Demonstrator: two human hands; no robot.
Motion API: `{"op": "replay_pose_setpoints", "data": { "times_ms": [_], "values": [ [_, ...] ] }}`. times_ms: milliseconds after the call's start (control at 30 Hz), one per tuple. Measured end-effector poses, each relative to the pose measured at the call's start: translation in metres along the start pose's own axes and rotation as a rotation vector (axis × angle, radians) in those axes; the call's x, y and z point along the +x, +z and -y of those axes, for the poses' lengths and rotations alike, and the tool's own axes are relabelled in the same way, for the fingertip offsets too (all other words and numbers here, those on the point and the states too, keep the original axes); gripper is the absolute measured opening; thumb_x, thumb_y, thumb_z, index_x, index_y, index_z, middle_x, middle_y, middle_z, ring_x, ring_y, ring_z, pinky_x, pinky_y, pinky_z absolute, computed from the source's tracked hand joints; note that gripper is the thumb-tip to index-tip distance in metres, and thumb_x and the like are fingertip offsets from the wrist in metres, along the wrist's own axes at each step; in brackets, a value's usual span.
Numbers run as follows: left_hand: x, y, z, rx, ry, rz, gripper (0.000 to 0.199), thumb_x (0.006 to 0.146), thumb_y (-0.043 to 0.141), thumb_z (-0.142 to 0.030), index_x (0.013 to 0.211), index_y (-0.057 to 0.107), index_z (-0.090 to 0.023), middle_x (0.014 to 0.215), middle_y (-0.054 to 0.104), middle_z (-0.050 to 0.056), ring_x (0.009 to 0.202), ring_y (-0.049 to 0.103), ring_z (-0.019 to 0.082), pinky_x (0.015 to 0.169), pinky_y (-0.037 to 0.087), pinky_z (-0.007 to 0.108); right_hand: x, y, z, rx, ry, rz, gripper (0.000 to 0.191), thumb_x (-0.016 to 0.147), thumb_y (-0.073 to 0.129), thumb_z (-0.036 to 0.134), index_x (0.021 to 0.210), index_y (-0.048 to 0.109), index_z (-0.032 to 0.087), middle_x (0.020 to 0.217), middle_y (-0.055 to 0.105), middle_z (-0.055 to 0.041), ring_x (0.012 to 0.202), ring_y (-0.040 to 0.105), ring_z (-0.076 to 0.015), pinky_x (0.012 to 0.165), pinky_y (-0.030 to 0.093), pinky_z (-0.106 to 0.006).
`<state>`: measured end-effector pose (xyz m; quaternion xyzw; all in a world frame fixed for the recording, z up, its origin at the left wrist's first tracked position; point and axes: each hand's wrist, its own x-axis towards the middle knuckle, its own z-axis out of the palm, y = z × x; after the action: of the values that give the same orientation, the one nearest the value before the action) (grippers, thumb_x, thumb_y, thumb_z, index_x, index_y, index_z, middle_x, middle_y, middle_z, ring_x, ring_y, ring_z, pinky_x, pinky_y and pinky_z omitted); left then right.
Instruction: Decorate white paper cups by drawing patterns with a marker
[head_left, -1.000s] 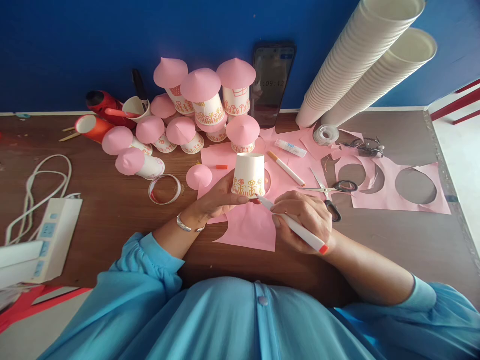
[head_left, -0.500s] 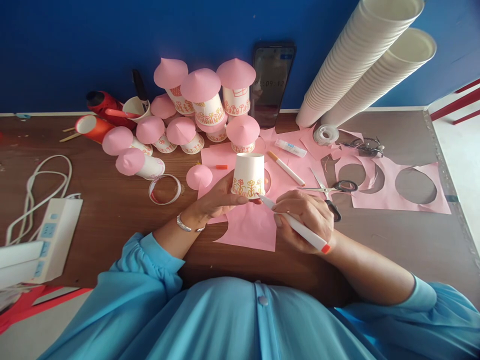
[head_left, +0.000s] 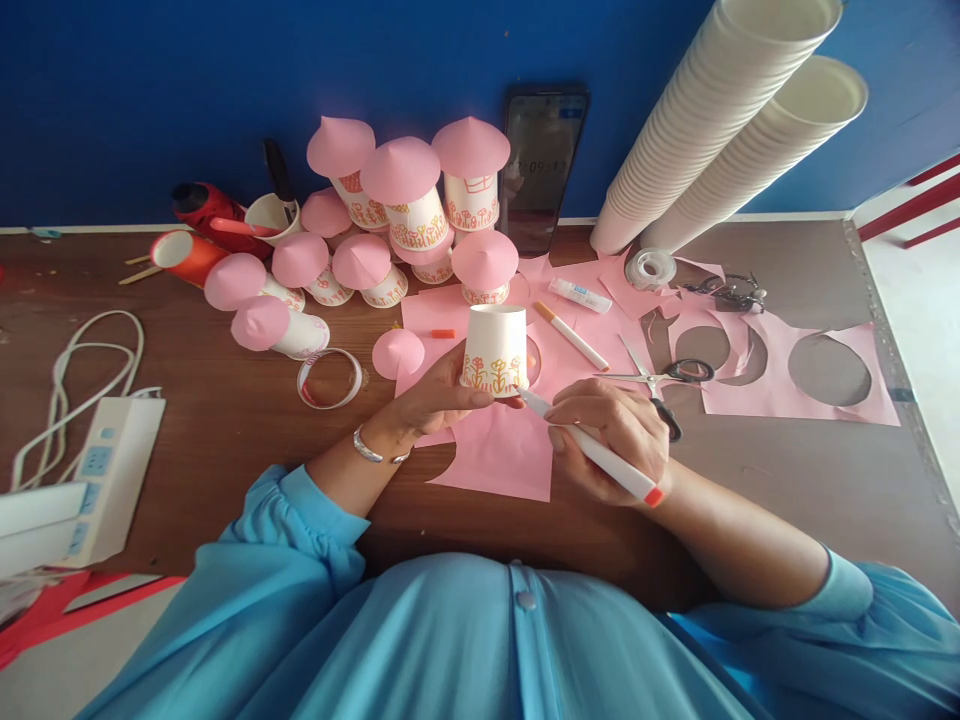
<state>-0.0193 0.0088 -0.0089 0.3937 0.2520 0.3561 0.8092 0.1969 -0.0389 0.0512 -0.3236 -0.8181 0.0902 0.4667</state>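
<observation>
My left hand [head_left: 442, 388] is closed around the lower side of a white paper cup [head_left: 496, 335], held upside down with its rim at the bottom. Red and yellow flowers run along the cup near that rim. In my right hand [head_left: 615, 435] is a white marker [head_left: 600, 455] with a red end, its tip at the drawn band near the cup's lower right edge. Pink paper [head_left: 502, 460] lies beneath both hands. An orange-red marker cap [head_left: 443, 334] rests on the paper left of the cup. Scissors [head_left: 660, 377] lie just beyond my right hand.
Several decorated cups with pink cone tops [head_left: 401, 170] stand at the back, near a phone [head_left: 545, 170]. Tall stacks of paper cups [head_left: 697, 130] lean on the blue wall. A glue stick [head_left: 580, 295], another marker [head_left: 572, 336], tape [head_left: 651, 268] and a power strip [head_left: 112, 480] are also around.
The cup has shifted very slightly left in view, and short red strokes at its lower edge look a little fuller. Both hands keep their grips.
</observation>
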Motion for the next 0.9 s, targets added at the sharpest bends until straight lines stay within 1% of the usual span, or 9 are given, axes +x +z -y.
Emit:
{"op": "replay_pose_setpoints", "data": {
  "times_ms": [133, 300, 433, 533, 667, 733, 800, 900],
  "values": [
    [0.0002, 0.0029, -0.002, -0.021, 0.004, -0.005, 0.047, 0.07, 0.085, -0.023, 0.114, 0.067, -0.02, 0.099, 0.072, 0.004, 0.09, 0.068, 0.017, 0.079, 0.055, 0.028, 0.0002, -0.0003, 0.0008, 0.007, 0.003, 0.015, 0.017, 0.083, 0.057, 0.007, 0.095, 0.055, 0.018, 0.068, 0.062, -0.0004, 0.057, 0.063, -0.0136, 0.05, 0.052, -0.024],
    [-0.0005, 0.0057, -0.004, -0.006, -0.005, -0.014, 0.053, 0.069, 0.086, -0.028, 0.118, 0.067, -0.02, 0.103, 0.072, 0.006, 0.091, 0.068, 0.019, 0.079, 0.055, 0.031, 0.0001, -0.0002, 0.0022, 0.014, 0.002, -0.001, 0.018, 0.083, 0.056, 0.005, 0.094, 0.055, 0.018, 0.066, 0.061, 0.0001, 0.055, 0.06, -0.0127, 0.049, 0.049, -0.023],
    [-0.0015, 0.0057, -0.0034, -0.013, 0.002, -0.024, 0.053, 0.069, 0.086, -0.029, 0.118, 0.067, -0.022, 0.1, 0.072, 0.005, 0.091, 0.067, 0.019, 0.08, 0.055, 0.032, -0.0016, 0.0007, 0.0015, 0.028, 0.002, -0.025, 0.016, 0.084, 0.056, 0.007, 0.096, 0.056, 0.019, 0.067, 0.06, -0.0001, 0.055, 0.061, -0.0132, 0.049, 0.05, -0.024],
    [-0.0018, 0.0042, -0.0024, -0.032, 0.002, -0.039, 0.053, 0.069, 0.086, -0.029, 0.118, 0.067, -0.023, 0.1, 0.073, 0.004, 0.092, 0.068, 0.019, 0.084, 0.055, 0.034, -0.0023, 0.0005, 0.0006, 0.05, 0.002, -0.036, 0.016, 0.086, 0.056, 0.01, 0.099, 0.056, 0.019, 0.069, 0.061, -0.0005, 0.056, 0.061, -0.0137, 0.048, 0.05, -0.025],
    [-0.0019, 0.0027, -0.0028, -0.064, -0.019, -0.037, 0.056, 0.072, 0.083, -0.031, 0.124, 0.064, -0.024, 0.108, 0.074, 0.006, 0.1, 0.07, 0.023, 0.09, 0.056, 0.038, -0.0017, -0.0009, -0.0005, 0.067, -0.026, -0.035, 0.019, 0.086, 0.057, 0.01, 0.104, 0.057, 0.018, 0.072, 0.061, -0.0019, 0.059, 0.063, -0.015, 0.049, 0.053, -0.025],
    [-0.002, 0.0026, -0.0034, -0.08, -0.03, -0.035, 0.057, 0.074, 0.081, -0.032, 0.128, 0.062, -0.023, 0.113, 0.074, 0.008, 0.104, 0.071, 0.024, 0.092, 0.056, 0.039, -0.0014, -0.0013, -0.0009, 0.066, -0.033, -0.033, 0.021, 0.086, 0.057, 0.01, 0.105, 0.057, 0.017, 0.073, 0.062, -0.0023, 0.061, 0.064, -0.0155, 0.05, 0.054, -0.026],
    [-0.0021, 0.0025, -0.0038, -0.081, -0.04, -0.029, 0.058, 0.075, 0.08, -0.033, 0.129, 0.062, -0.022, 0.118, 0.073, 0.01, 0.107, 0.071, 0.026, 0.091, 0.056, 0.038, -0.0014, -0.0013, -0.0011, 0.063, -0.036, -0.035, 0.019, 0.086, 0.057, 0.011, 0.105, 0.057, 0.017, 0.074, 0.062, -0.0027, 0.061, 0.064, -0.0155, 0.05, 0.054, -0.026],
    [-0.0024, 0.0023, -0.0038, -0.063, -0.052, -0.015, 0.064, 0.071, 0.083, -0.034, 0.13, 0.06, -0.022, 0.118, 0.074, 0.011, 0.105, 0.072, 0.027, 0.088, 0.056, 0.038, -0.0013, -0.0013, -0.001, 0.052, -0.034, -0.027, 0.016, 0.087, 0.057, 0.011, 0.103, 0.057, 0.017, 0.074, 0.062, -0.0034, 0.061, 0.063, -0.0149, 0.05, 0.054, -0.025]
  ]
}}
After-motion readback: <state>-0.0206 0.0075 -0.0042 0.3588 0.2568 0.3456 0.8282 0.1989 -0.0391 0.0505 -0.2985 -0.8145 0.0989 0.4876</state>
